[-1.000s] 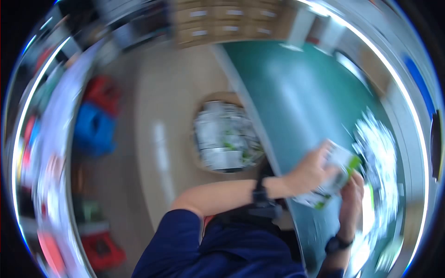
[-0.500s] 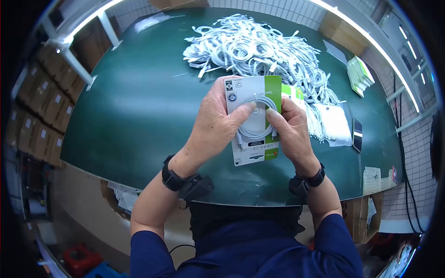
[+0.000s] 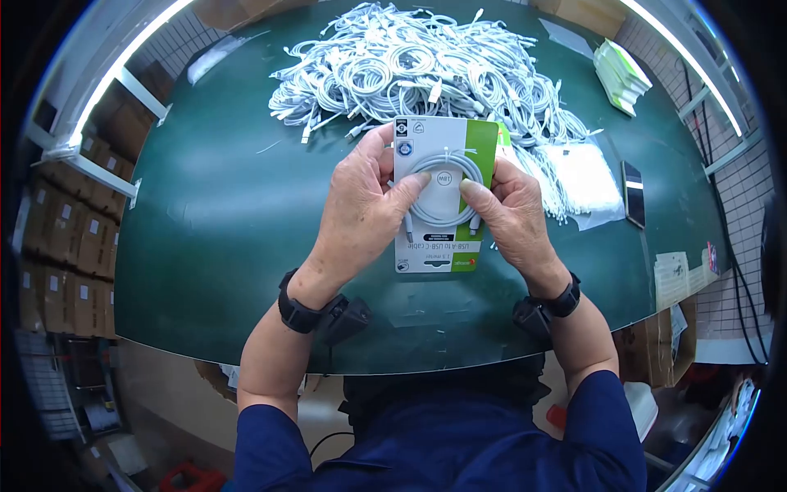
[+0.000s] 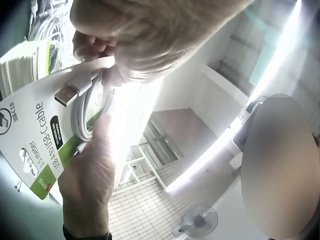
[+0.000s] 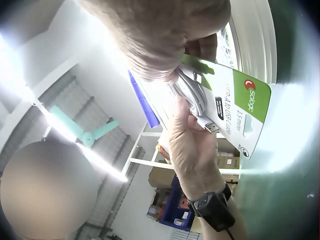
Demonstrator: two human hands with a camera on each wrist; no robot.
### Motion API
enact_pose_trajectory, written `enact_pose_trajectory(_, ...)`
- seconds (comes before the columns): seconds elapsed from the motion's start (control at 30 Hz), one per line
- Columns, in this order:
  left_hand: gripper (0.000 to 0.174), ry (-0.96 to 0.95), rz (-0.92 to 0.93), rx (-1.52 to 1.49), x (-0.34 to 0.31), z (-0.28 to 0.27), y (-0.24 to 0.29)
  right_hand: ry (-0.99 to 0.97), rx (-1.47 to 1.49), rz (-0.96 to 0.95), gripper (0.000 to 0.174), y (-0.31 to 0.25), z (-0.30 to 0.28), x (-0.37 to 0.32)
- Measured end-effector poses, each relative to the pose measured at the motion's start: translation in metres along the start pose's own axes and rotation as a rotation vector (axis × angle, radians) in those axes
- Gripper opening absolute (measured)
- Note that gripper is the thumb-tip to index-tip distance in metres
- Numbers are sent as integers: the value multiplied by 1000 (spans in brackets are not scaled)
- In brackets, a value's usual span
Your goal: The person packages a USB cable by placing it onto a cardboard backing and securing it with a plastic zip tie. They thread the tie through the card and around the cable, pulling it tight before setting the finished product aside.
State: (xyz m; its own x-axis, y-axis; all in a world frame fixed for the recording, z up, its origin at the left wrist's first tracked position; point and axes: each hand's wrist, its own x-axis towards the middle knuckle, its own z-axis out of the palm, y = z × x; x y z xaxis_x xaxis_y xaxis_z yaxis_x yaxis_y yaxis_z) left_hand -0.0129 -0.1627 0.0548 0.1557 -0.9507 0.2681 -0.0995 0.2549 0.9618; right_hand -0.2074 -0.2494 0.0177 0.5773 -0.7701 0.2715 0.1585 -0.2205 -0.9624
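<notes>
1. The left grip (image 3: 357, 205) pinches the left edge of a white-and-green card (image 3: 443, 198), its thumb on the coiled cable (image 3: 440, 220).
2. The right grip (image 3: 518, 217) pinches the card's right edge, thumb at the right side of the coil.
3. The card is held above the table (image 3: 213, 221), printed face toward the person, lettering upside down, hanging slot at the near end; the coil lies against that face, both plugs pointing near.
4. Beyond the card, a heap of pale cables (image 3: 393, 74) spreads across the table's far part.
5. To the right lie a bright white packet (image 3: 578, 176) and, just beside it, a dark phone (image 3: 633, 193).
6. Far right stands a stack of green-and-white cards (image 3: 620, 75).
7. Off the table's left side, cardboard boxes (image 3: 74, 271) are stacked.
</notes>
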Motion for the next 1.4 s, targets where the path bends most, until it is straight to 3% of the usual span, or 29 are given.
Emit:
enact_pose_trajectory(0.23, 46, 17, -8, -188, 15, 9, -9, 69, -13, 11, 26, -1, -5, 5)
enact_pose_trajectory(0.37, 52, 13, 24, -115, 25, 13, -21, 75, -21, 21, 24, 8, -13, 12)
enact_pose_trajectory(0.5, 63, 49, 72, 99, 26, 16, -23, 71, 20, -41, 26, 12, -9, 14)
enact_pose_trajectory(0.6, 59, 106, 147, 393, 22, 18, -19, 111, -47, -44, 26, 11, -5, 10)
enact_pose_trajectory(0.87, 52, 129, 237, 242, 20, 27, -22, 215, -179, -117, 22, 12, -3, 7)
enact_pose_trajectory(1.0, 50, 144, 199, 147, 17, 28, -24, 212, -218, -128, 23, 16, -4, 6)
enact_pose_trajectory(1.17, 46, 115, 118, 235, 18, 23, -21, 208, -203, -142, 21, 8, -1, 5)
enact_pose_trajectory(1.4, 34, -118, -60, 252, 19, 6, -29, 199, -103, -155, 16, 8, -6, 8)
